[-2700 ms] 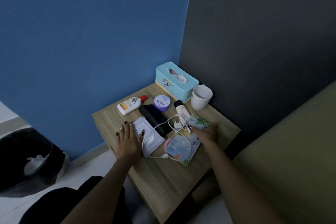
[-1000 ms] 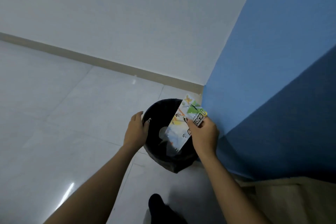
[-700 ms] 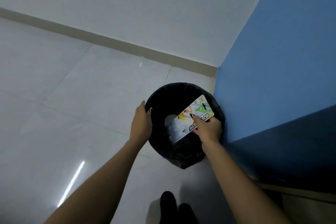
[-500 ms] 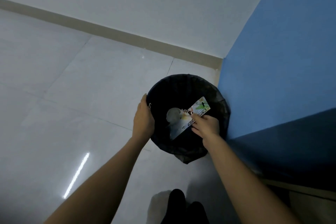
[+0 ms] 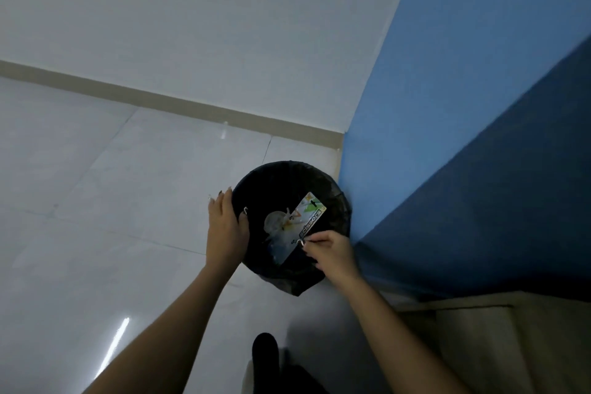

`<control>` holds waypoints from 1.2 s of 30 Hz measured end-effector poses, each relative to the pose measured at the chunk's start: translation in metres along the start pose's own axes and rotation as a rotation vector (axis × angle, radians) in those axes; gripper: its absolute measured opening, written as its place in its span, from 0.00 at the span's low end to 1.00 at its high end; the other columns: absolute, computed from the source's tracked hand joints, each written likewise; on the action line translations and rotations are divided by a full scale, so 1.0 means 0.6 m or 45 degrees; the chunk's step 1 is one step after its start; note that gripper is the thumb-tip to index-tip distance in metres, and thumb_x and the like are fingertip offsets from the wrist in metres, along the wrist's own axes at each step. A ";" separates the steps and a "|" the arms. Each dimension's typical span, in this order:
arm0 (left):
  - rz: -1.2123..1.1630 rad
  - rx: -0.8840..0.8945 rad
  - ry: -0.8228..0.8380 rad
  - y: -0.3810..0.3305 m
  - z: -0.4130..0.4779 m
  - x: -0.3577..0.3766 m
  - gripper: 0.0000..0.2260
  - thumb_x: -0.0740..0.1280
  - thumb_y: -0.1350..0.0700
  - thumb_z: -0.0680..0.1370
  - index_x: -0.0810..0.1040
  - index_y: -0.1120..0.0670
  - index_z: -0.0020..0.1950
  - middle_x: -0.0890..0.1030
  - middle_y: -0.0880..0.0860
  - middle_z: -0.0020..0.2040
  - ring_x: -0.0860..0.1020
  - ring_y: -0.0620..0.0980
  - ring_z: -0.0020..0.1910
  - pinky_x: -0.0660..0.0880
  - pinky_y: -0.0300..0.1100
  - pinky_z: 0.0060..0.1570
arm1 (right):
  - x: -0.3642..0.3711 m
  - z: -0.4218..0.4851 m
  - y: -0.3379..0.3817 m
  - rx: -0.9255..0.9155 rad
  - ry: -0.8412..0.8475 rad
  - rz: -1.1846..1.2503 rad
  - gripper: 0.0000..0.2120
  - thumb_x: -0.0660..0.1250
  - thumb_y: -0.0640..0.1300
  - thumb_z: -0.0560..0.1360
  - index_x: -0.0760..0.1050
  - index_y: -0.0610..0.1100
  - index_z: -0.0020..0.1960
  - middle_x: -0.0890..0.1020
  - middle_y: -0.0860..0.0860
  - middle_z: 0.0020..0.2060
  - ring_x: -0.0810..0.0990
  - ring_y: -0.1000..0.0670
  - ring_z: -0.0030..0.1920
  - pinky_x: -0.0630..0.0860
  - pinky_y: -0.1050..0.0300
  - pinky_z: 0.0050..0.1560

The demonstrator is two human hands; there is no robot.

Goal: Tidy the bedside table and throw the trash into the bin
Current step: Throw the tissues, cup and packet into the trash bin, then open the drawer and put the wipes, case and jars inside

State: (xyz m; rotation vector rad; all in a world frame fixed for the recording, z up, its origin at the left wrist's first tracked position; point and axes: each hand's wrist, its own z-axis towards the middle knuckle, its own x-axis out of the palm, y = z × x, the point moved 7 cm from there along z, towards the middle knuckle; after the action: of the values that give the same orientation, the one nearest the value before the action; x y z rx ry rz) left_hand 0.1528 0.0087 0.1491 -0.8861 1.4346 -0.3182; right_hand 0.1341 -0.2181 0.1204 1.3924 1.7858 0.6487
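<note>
From my end I count two grips in view: one left grip [image 5: 225, 227] and one right grip [image 5: 329, 251]. There is one round black bin lined with a black plastic bag [image 5: 287, 165]. Over its mouth I see one flat printed cardboard package [image 5: 305, 222], white with green and orange patches. Inside lies one crumpled pale tissue wad [image 5: 273, 221], as far as I can tell. One small metal clip [image 5: 245, 210] shows on the rim. One dark shoe tip [image 5: 265, 349] sits at the bottom edge. Walls: one white wall [image 5: 224, 25], one blue wall [image 5: 479, 73].
</note>
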 end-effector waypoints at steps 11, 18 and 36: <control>0.079 0.303 0.042 -0.151 -0.150 -0.094 0.17 0.58 0.60 0.80 0.69 0.58 0.69 0.72 0.60 0.67 0.72 0.59 0.65 0.72 0.53 0.62 | -0.089 -0.238 -0.020 -0.067 0.051 -0.104 0.02 0.70 0.43 0.73 0.79 0.47 0.46 0.84 0.50 0.43 0.84 0.50 0.44 0.79 0.58 0.42; 0.049 0.457 0.028 -0.199 -0.315 -0.133 0.17 0.59 0.60 0.79 0.69 0.58 0.69 0.71 0.61 0.67 0.72 0.61 0.64 0.72 0.53 0.59 | -0.163 -0.397 -0.073 -0.184 -0.133 -0.044 0.07 0.69 0.41 0.73 0.76 0.51 0.40 0.83 0.49 0.40 0.83 0.51 0.39 0.79 0.55 0.42; 0.015 0.686 0.323 -0.386 -0.644 -0.085 0.20 0.58 0.56 0.81 0.64 0.60 0.73 0.69 0.61 0.70 0.69 0.60 0.68 0.68 0.52 0.64 | -0.465 -0.747 -0.199 -0.361 -1.039 -0.341 0.12 0.67 0.49 0.74 0.78 0.45 0.55 0.81 0.47 0.52 0.78 0.47 0.54 0.76 0.52 0.53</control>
State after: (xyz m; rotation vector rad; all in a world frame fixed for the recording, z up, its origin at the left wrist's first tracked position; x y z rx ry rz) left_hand -0.1455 -0.2375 0.3861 -0.4056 1.4791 -0.7881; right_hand -0.2680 -0.4908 0.3585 0.9882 1.1342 0.1318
